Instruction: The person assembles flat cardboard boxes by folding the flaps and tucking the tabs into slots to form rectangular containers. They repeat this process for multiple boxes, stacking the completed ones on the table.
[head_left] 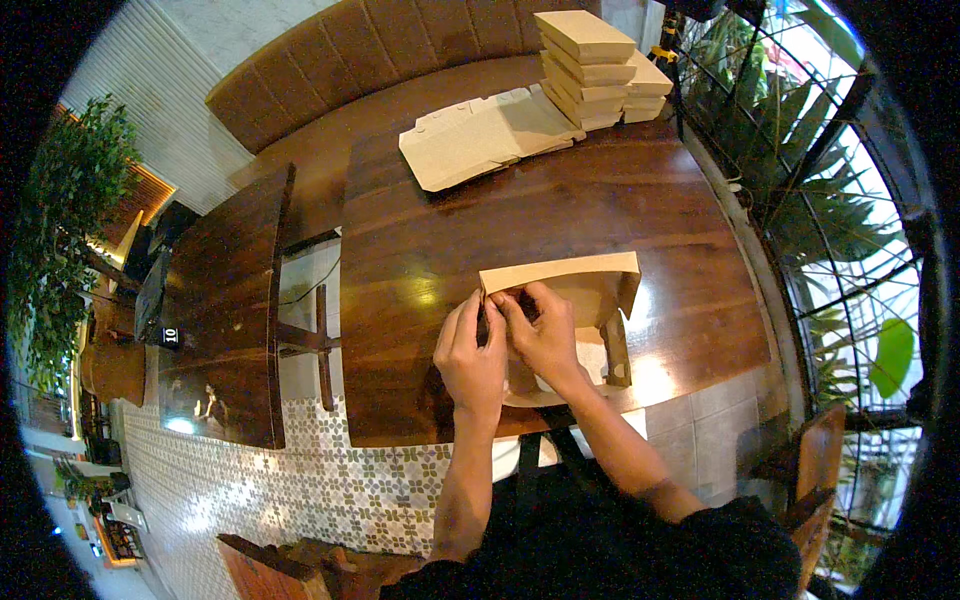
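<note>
A partly folded brown cardboard box stands at the near side of the wooden table, its far wall upright and its right side flap bent up. At the box's far left corner, my left hand pinches the cardboard edge from the outside. Beside it, my right hand has its fingers closed on the same corner from the inside. Both sets of fingertips nearly meet there, and the bit of flap between them is mostly covered.
Flat cardboard box blanks lie at the table's far side, next to a stack of folded boxes. A brown padded bench runs behind. Another wooden table stands to the left, and a wooden chair is at the near right.
</note>
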